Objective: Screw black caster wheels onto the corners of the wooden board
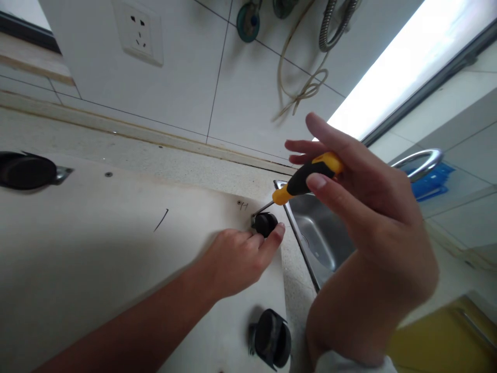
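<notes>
A white board (128,248) lies on the speckled counter, with black caster wheels on it. Near its far right corner, my left hand (240,259) has its fingers closed around a small black caster (265,224). My right hand (373,197) holds a screwdriver (310,176) by its yellow and black handle, the thumb on the near side and some fingers lifted off. The shaft slants down to the left, and its tip meets the caster's metal mount. Whether a screw sits under the tip is too small to tell. A second caster (269,339) stands at the near right corner.
Another caster (29,171) is at the far left of the board. A steel sink (322,233) with a curved faucet (421,163) lies to the right. The tiled wall behind carries a socket (139,31), a tied cord (308,88) and a metal hose (330,26).
</notes>
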`<state>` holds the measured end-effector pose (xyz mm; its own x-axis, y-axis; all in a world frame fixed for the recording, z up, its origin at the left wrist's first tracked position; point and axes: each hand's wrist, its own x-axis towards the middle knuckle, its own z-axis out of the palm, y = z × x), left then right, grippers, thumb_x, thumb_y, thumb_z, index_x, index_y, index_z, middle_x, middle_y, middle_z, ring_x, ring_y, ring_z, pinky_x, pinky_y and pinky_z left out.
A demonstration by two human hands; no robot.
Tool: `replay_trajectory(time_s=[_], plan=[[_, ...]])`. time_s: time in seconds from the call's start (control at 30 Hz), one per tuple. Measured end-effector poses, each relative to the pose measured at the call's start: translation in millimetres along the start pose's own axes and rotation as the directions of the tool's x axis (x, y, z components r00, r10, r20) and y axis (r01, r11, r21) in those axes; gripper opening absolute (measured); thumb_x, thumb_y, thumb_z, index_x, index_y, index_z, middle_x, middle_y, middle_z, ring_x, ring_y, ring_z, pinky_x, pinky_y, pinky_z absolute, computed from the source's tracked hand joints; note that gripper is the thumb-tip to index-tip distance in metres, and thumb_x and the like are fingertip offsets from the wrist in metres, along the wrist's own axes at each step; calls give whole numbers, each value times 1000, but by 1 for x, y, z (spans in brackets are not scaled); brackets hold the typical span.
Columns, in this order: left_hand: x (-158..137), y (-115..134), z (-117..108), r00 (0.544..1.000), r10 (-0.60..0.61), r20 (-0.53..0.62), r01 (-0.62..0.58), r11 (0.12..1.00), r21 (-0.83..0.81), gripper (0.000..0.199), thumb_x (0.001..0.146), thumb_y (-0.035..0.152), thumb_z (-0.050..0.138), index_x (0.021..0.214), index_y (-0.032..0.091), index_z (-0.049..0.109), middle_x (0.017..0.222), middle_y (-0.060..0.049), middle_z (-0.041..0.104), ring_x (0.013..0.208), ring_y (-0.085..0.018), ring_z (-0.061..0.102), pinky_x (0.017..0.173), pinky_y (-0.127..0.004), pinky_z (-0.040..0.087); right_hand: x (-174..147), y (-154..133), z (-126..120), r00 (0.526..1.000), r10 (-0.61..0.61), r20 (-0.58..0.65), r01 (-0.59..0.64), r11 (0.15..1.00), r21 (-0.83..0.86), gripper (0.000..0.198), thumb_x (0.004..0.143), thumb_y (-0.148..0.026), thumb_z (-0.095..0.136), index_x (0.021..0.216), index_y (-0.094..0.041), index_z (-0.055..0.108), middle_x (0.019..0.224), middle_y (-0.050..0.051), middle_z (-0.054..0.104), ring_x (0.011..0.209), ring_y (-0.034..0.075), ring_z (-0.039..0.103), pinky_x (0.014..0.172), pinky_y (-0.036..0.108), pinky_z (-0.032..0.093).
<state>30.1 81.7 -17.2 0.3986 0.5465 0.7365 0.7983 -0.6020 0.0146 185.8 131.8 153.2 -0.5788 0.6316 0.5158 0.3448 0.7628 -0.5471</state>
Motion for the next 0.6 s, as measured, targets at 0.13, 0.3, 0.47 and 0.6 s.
replay_trajectory(time_s=[0.13, 0.3, 0.47, 0.6], plan=[[-1, 0, 0, 1000, 3, 18, -3, 1000, 9, 46, 101, 9, 57, 147, 9, 59, 70, 4, 69, 53, -21, 68, 41, -36, 46, 9, 6, 9, 960, -69, -271, 12, 978, -207, 32, 102, -36, 80, 132, -24, 80, 98, 2, 74, 87, 15, 69, 85, 32, 63], [-1, -1, 2, 998, -30, 61, 28, 999, 28, 48, 103, 14, 59, 151, 9, 58, 73, 2, 74, 53, -23, 71, 40, -36, 47, 6, 5, 10, 997, -68, -39, 62, 986, -155, 66, 105, -38, 76, 166, -29, 55, 124, 4, 75, 114, 18, 72, 99, 35, 65], [5, 0, -1, 947, -164, 275, 142, 985, 98, 57, 111, 30, 58, 165, 15, 50, 81, -5, 81, 59, -26, 77, 48, -32, 49, 11, 16, 11, 943, -85, -320, 27, 983, -182, 61, 94, -42, 86, 151, -26, 69, 102, 0, 73, 84, 13, 65, 84, 31, 65], [12, 0, -9, 859, -297, 418, 279, 955, 105, 66, 115, 45, 54, 172, 16, 41, 87, -12, 83, 74, -31, 83, 60, -35, 56, 22, 47, 12, 885, -14, -465, -101, 970, -220, 58, 96, -54, 79, 144, -24, 66, 112, 5, 71, 88, 16, 63, 78, 32, 60]])
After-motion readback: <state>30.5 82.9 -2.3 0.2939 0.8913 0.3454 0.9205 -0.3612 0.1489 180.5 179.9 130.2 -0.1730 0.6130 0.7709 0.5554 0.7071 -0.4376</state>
